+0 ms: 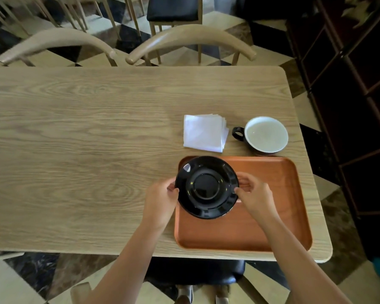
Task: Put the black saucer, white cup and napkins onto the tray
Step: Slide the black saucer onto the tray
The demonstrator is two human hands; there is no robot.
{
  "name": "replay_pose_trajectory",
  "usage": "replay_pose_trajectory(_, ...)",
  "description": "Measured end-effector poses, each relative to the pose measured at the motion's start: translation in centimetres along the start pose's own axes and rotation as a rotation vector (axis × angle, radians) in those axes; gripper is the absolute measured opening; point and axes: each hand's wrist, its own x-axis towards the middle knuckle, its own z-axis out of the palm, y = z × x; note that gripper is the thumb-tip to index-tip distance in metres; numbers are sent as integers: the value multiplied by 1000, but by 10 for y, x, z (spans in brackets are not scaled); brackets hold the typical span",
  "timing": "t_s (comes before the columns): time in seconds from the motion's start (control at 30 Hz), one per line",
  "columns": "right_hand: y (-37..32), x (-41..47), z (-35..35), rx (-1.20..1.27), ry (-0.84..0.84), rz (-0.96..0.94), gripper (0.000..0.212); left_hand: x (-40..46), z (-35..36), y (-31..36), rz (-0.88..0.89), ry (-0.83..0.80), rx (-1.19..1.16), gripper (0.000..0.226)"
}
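The glossy black saucer (pixel 207 187) is over the far left corner of the orange-brown tray (pixel 272 216), overhanging its left rim. My left hand (pixel 161 199) grips the saucer's left edge and my right hand (pixel 253 195) grips its right edge. Whether the saucer rests on the tray or hangs just above it I cannot tell. Beyond the tray, a stack of white napkins (pixel 204 132) lies on the wooden table (pixel 86 150). To their right stands the cup (pixel 264 135), white inside, dark outside, with its black handle pointing left.
The table's right edge runs close to the tray and cup. Two curved wooden chair backs (pixel 191 38) stand along the far side. A dark cabinet (pixel 360 106) stands to the right. A black chair seat (pixel 198 273) sits under the near edge.
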Motion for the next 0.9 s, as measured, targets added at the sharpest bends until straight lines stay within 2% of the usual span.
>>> replay_pose_trajectory(0.17,1,7,3,50,-14,-4,41,7,1,2,-62,42,-104,32)
replay_pose_trajectory(0.33,-2,13,3,61,-44,-35,36,11,0,0,-134,59,-169,32)
replay_pose_trajectory(0.47,-3,13,0,56,-88,-27,33,12,-2,-4,-127,21,-141,31)
replay_pose_trajectory(0.53,-4,13,-7,38,-92,-26,29,10,-5,-4,-95,3,-34,33)
replay_pose_trajectory(0.63,-6,15,-27,-108,25,-137,25,11,-11,8,79,53,134,38)
replay_pose_trajectory(0.77,-7,29,-64,-400,299,-524,32,26,-2,53,471,112,341,49)
replay_pose_trajectory(0.83,1,44,-81,-589,321,-623,42,39,13,80,665,123,440,55)
replay_pose_trajectory(0.9,10,58,-92,-733,279,-630,48,54,33,102,795,81,537,64)
